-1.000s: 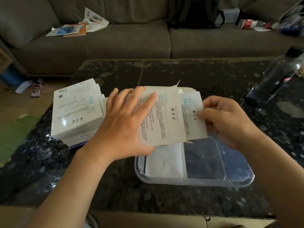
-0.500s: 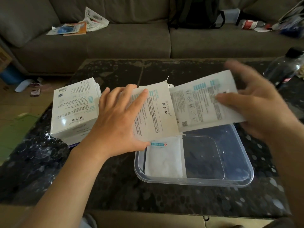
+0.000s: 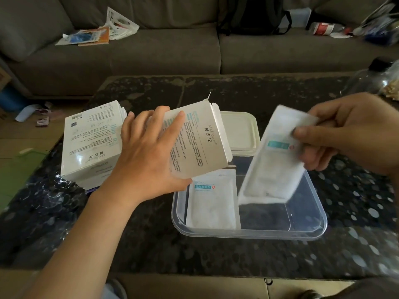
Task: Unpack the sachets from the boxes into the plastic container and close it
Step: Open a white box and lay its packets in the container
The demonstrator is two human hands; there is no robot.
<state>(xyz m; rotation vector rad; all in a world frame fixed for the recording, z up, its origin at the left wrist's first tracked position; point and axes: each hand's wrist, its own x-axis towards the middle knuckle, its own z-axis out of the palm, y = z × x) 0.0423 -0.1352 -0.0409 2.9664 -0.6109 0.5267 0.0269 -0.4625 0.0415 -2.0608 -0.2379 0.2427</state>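
The left hand (image 3: 149,156) grips an opened box (image 3: 194,143), fingers curled over its far edge and thumb under the near one. It holds the box tilted above the left rear corner of the container (image 3: 248,235), with the open end and its raised flap facing right.

The right hand (image 3: 345,130) pinches a white sachet (image 3: 274,167) by its upper end between thumb and fingers. The sachet hangs slanted down into the right half of the container. It is motion-blurred, so it is not possible to tell whether its lower edge touches the container's floor.

A second sachet (image 3: 212,208) lies flat on that floor against the left wall, its far end hidden under the box. The clear container stands open on the dark speckled worktop (image 3: 140,244). Its white lid (image 3: 239,130) lies just behind it, partly hidden by the box.

To the left of the left hand, a stack of boxes (image 3: 92,143) rests near the worktop's left edge. A clear bottle (image 3: 371,78) with a dark cap stands at the far right. Behind the worktop is a grey sofa (image 3: 162,52), with papers (image 3: 97,33) on its left seat and a black backpack (image 3: 254,16) against its back.
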